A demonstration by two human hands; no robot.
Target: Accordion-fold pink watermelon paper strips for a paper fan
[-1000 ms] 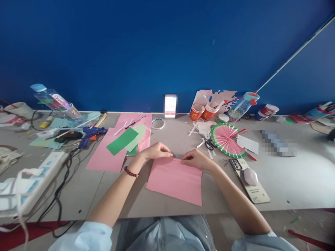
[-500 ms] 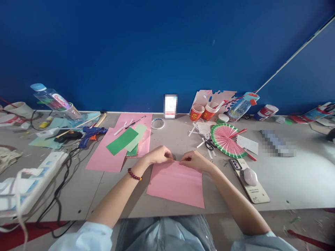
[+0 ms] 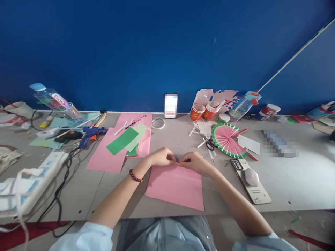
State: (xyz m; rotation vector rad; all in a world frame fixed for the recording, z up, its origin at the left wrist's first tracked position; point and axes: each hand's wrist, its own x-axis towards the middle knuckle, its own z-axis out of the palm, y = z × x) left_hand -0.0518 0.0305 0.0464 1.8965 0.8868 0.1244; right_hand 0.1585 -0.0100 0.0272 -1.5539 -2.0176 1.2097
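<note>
A sheet of pink paper (image 3: 175,186) lies in front of me, its near edge close to the table's front edge. My left hand (image 3: 164,157) pinches the far edge of the sheet left of its middle. Close beside it, my right hand (image 3: 193,161) pinches the same edge, fingers curled and pressed together. Only a small gap parts the two sets of fingertips. A slight fold seems to run along the far edge, partly hidden by the fingers. A dark red bead bracelet (image 3: 135,176) circles my left wrist.
Left: pink sheets (image 3: 104,162), green paper (image 3: 122,141), a blue glue gun (image 3: 91,134) and a power strip (image 3: 44,181). Behind stands a roll of tape (image 3: 158,123). Right: scissors (image 3: 210,144), a watermelon-coloured paper fan (image 3: 225,141), paper cups (image 3: 197,112) and a phone (image 3: 259,193) with a pale rounded object (image 3: 251,177) on it.
Both hands keep their pinch on the pink paper. The left fingertips have slid slightly right, closer to the right hand. The sheet has shifted very little.
</note>
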